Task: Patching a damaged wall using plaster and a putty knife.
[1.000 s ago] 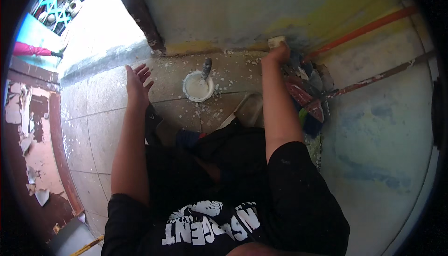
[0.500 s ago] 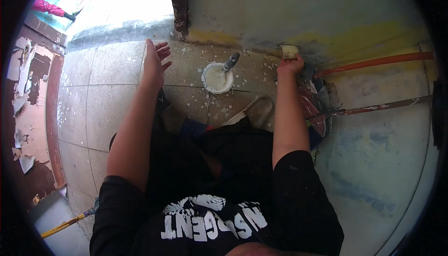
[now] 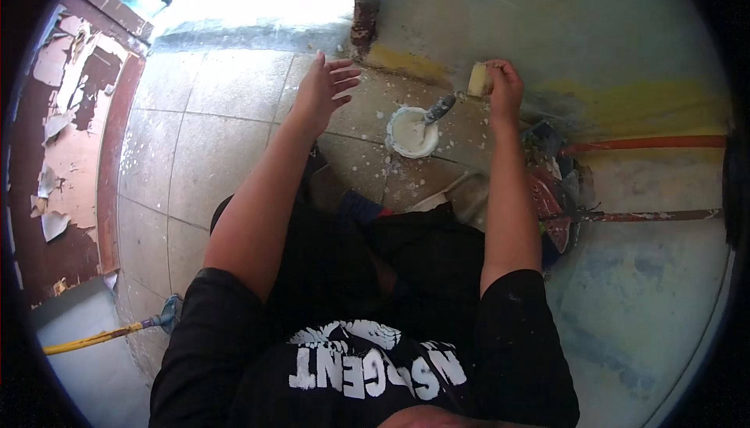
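My right hand (image 3: 505, 92) grips a small, pale yellow rectangular piece (image 3: 478, 80) close to the foot of the wall. Its exact kind does not show. My left hand (image 3: 324, 92) is raised over the tiled floor, fingers spread and holding nothing. Between my forearms stands a white tub (image 3: 414, 147) of whitish paste. A tool with a dark grey, paste-smeared handle (image 3: 441, 108) leans out of it at the right; its lower end is sunk in the paste.
White splatters dot the floor tiles (image 3: 215, 147). The wall (image 3: 562, 30) has a yellow band low down. An orange pipe (image 3: 641, 144) runs along it at the right, near a dirty red bag (image 3: 551, 201). A peeling door (image 3: 66, 131) and yellow pole (image 3: 98, 340) are at left.
My right hand has lifted and turned the yellow piece more upright against the wall. The view has shifted, so the tub and floor appear further right. My left hand stays spread.
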Demonstrator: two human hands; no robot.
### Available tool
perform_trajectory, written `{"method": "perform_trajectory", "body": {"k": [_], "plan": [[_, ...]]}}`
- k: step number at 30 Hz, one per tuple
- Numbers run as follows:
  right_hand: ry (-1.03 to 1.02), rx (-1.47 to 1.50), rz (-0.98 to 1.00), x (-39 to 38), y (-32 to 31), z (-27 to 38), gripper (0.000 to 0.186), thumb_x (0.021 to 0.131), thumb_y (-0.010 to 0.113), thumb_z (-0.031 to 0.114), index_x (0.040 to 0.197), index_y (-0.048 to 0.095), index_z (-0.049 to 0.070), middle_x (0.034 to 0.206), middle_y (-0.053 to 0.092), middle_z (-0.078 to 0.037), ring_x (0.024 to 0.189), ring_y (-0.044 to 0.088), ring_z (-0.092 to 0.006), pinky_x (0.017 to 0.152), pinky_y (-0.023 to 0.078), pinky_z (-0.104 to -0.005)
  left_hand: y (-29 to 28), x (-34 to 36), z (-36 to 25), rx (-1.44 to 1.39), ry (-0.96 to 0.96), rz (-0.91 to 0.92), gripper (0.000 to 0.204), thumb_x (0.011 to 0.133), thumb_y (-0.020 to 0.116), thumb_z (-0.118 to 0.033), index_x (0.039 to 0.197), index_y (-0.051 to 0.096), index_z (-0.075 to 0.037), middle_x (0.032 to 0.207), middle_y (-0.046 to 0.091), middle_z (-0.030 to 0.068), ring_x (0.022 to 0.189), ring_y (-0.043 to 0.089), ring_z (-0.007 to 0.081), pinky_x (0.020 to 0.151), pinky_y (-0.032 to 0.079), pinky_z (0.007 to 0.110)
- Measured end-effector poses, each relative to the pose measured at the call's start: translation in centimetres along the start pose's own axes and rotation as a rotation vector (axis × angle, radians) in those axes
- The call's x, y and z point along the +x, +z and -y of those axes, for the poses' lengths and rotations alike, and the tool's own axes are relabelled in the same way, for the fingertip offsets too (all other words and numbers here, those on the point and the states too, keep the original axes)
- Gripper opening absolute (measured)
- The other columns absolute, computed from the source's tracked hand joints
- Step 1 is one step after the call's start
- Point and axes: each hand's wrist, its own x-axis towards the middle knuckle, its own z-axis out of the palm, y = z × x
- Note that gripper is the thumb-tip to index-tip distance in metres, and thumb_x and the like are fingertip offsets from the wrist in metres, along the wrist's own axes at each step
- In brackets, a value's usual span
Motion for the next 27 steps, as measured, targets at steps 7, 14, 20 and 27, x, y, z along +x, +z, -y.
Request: {"method": "perform_trajectory", "body": {"k": [7,14,20,27], "plan": [[-0.302,-0.044,0.092,-3.3,7.2,10.7,0.016,0.097,0.061,0.015,0.103,0.068,0.002,0.091,0.065,0.001,0.081,0.057,-0.0064,0.073,0.047,-0.0245,-0.4,-0.7,-1.0,-0.910,-0.026,0.141,0.069,0.103,0.013,-0.052,0.147,0.032,-0.002,0.148,0.039,0.0218,0.131,0.044,0.0340,0.107,0.034,0.048],[-0.534,-0.351,0.259,-10.9,16.0,10.1,0.012,0.089,0.060,0.007,0.097,0.069,0.002,0.095,0.069,-0.016,0.092,0.064,-0.0358,0.083,0.050,-0.0417,0.0,-0.5,-0.5,-1.007,0.089,-0.141,0.065,0.103,0.013,-0.047,0.143,0.035,-0.002,0.140,0.044,0.0225,0.126,0.046,0.0352,0.105,0.035,0.051],[-0.519,-0.272,0.380,-14.6,19.0,8.4,0.014,0.086,0.064,0.002,0.098,0.070,0.001,0.093,0.068,-0.014,0.091,0.064,-0.0311,0.077,0.052,-0.0353,-0.5,-0.2,-0.4,-0.887,0.081,-0.159,0.061,0.099,0.017,-0.045,0.137,0.041,-0.004,0.129,0.053,0.0180,0.114,0.053,0.0293,0.097,0.039,0.048],[-0.139,-0.045,0.409,-12.5,17.7,7.6,0.018,0.091,0.065,0.012,0.105,0.071,0.004,0.095,0.072,-0.010,0.080,0.066,-0.0202,0.075,0.052,-0.0327,-0.5,-0.3,-1.1,-0.923,0.109,-0.169,0.060,0.098,0.021,-0.045,0.137,0.041,-0.004,0.131,0.052,0.0165,0.117,0.052,0.0293,0.100,0.037,0.046]]}}
